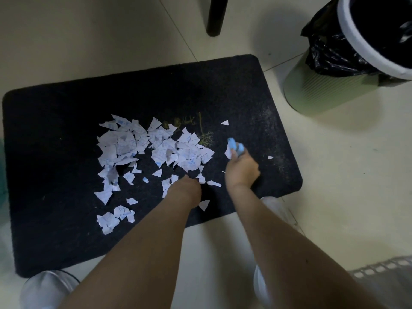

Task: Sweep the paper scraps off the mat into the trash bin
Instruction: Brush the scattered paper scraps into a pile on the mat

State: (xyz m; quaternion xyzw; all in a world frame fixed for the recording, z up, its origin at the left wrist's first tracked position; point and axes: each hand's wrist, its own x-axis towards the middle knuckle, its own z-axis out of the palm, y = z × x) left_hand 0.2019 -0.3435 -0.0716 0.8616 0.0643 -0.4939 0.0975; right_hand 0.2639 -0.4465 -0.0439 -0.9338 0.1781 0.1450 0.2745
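A black mat point(66, 134) lies on the pale floor with several torn white paper scraps point(142, 148) heaped across its middle. My left hand point(186, 188) rests knuckles down on the mat at the heap's near edge; its fingers are hidden. My right hand point(242, 168) is over the mat's right part, fingers pinched on a white paper scrap point(228, 151) with a small blue thing between them. The green trash bin point(330, 85), lined with a black bag, stands off the mat's far right corner.
A dark furniture leg point(216, 16) stands on the floor beyond the mat. Dry plant bits point(204, 134) lie beside the heap. Two lone scraps point(225, 122) sit on the mat's right part. My shoes point(46, 288) flank the near edge.
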